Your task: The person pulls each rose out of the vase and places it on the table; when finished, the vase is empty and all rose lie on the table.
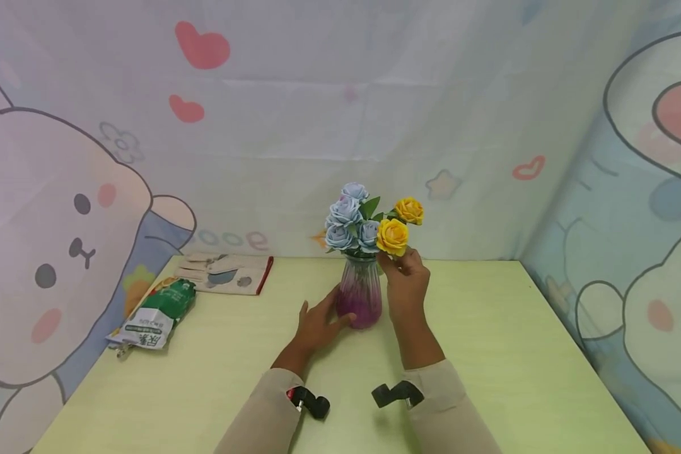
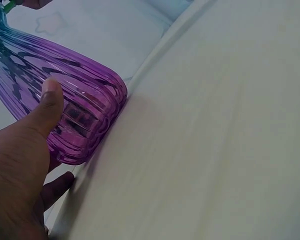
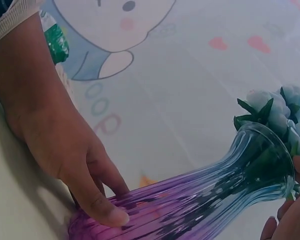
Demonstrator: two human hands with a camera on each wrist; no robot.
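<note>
A ribbed glass vase [image 1: 360, 296], purple at the base and clearer at the top, stands upright on the table. My left hand [image 1: 320, 323] grips its lower part; in the left wrist view the thumb [image 2: 51, 97] lies along the purple glass. Light blue roses [image 1: 344, 217] fill the vase's mouth on the left. Two yellow roses [image 1: 393, 237] lean out over the right side of the rim. Just under them my right hand [image 1: 408, 284] pinches their stem at the rim. The right wrist view shows its fingertips right beside the rim, partly cut off by the frame.
A green and white bag [image 1: 156, 315] lies at the table's left edge. Behind it is a flat pair of light work gloves [image 1: 225, 272] with a red cuff edge. A printed cloth backdrop [image 1: 295, 126] hangs behind the pale green table [image 1: 488, 353].
</note>
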